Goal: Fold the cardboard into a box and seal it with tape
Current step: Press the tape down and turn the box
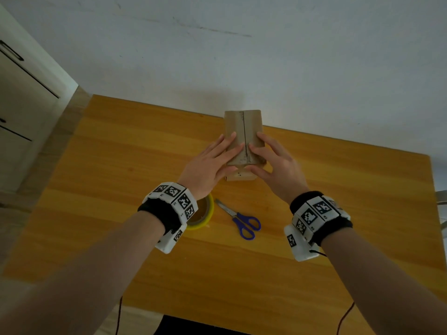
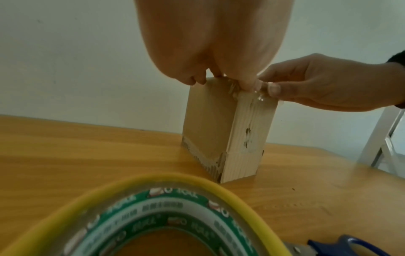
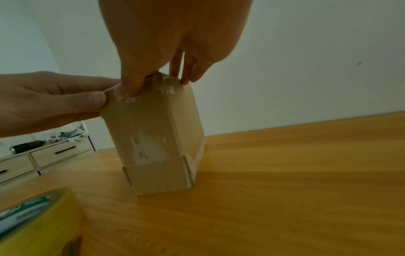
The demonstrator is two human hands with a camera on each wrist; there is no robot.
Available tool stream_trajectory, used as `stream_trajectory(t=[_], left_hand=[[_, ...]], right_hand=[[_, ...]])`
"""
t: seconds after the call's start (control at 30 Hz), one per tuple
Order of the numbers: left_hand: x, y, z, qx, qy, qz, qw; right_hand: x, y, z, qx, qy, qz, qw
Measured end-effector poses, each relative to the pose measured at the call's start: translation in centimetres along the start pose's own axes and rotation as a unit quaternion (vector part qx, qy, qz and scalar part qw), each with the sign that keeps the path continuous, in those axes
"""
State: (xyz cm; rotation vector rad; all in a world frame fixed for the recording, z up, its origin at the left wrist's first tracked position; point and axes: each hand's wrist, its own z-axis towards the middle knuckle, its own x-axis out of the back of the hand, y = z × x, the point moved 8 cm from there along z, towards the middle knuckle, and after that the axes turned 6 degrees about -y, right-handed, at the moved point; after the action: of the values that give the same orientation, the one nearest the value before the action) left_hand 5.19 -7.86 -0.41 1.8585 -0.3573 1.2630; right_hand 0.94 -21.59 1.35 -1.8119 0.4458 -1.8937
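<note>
You have one cardboard box (image 1: 243, 131) standing on one wooden table (image 1: 121, 189), with two hands on it: your left hand (image 1: 209, 165) and right hand (image 1: 278, 166). Near you lie one roll of tape (image 1: 205, 213) and one pair of scissors (image 1: 242, 221).

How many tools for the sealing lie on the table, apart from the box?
2: the tape roll under the left wrist, and the scissors to its right.

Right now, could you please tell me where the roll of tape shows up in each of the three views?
Head: roll of tape lies left of centre, half hidden under the left wrist.
Left wrist: it fills the bottom foreground.
Right wrist: only its edge shows, bottom left corner.
Shared landmark: the cardboard box stands beyond it in every view.
</note>
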Motion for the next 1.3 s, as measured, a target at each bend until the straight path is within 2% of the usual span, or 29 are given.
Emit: stream_trajectory(t=[0.17,0.23,0.43,0.67,0.73,0.8,0.9,0.97,1.17,1.3], left_hand=[[1.2,-0.5,0.0,-0.018,-0.056,0.022,0.998],[1.4,-0.6,0.1,-0.033,-0.073,0.025,0.997],[1.5,-0.4,0.4,-0.046,-0.057,0.040,0.997],[1.7,-0.4,0.5,-0.053,-0.033,-0.007,0.998],[2.1,-0.2,0.6,-0.052,-0.031,-0.029,0.998],[2.5,-0.1,0.5,-0.050,-0.036,-0.029,0.998],[2.9,0.0,0.1,-0.051,-0.025,-0.027,0.998],[3.1,0.1,0.0,-0.050,-0.008,-0.027,0.998],[2.7,0.1,0.5,-0.048,0.029,-0.020,0.998],[2.3,0.1,0.0,-0.061,0.016,-0.017,0.998]], right_hand=[[0.6,1.1,-0.1,0.017,-0.140,-0.040,0.989],[0.9,1.5,0.1,0.023,-0.164,-0.065,0.984],[1.1,1.0,0.3,0.047,-0.105,-0.061,0.992],[0.7,1.2,-0.1,0.028,-0.097,-0.038,0.994],[0.4,1.2,-0.4,-0.001,-0.099,-0.004,0.995],[-0.1,1.3,-1.1,-0.061,-0.111,0.039,0.991],[-0.8,1.4,-2.9,-0.167,-0.119,0.098,0.974],[-1.4,0.9,-3.8,-0.211,-0.116,0.123,0.963],[-4.0,0.6,-3.8,-0.273,-0.085,0.179,0.941],[-4.6,1.0,-4.6,-0.290,-0.097,0.183,0.934]])
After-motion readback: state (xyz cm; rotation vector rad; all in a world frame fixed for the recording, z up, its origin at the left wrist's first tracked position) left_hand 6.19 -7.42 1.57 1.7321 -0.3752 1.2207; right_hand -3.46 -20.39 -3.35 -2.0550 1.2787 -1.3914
